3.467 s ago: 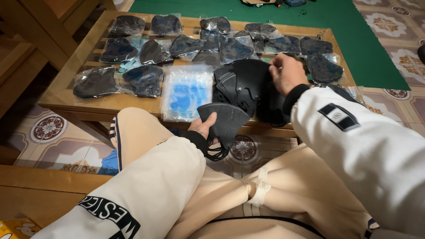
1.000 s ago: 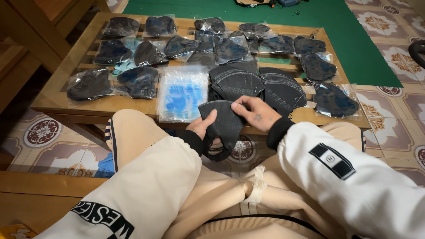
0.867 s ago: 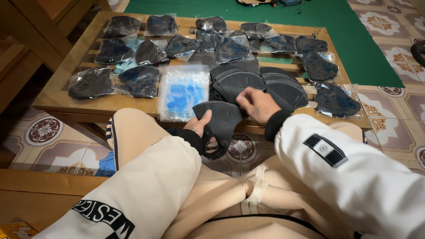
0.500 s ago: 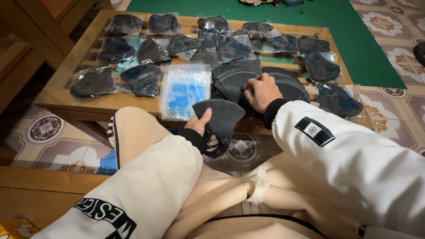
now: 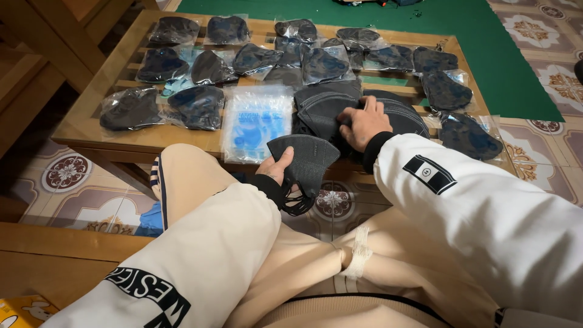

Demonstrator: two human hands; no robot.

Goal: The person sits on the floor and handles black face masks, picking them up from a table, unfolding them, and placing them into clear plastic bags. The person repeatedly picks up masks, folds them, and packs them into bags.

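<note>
Gripping a mask (image 5: pixel 305 161), right hand (image 5: pixel 363 122) outstretched.

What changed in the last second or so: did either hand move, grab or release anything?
The right hand left the black mask it was touching and moved up and away onto the stack of loose black masks on the table. The left hand kept holding its mask. The bagged masks and pile of clear bags stayed put.
</note>
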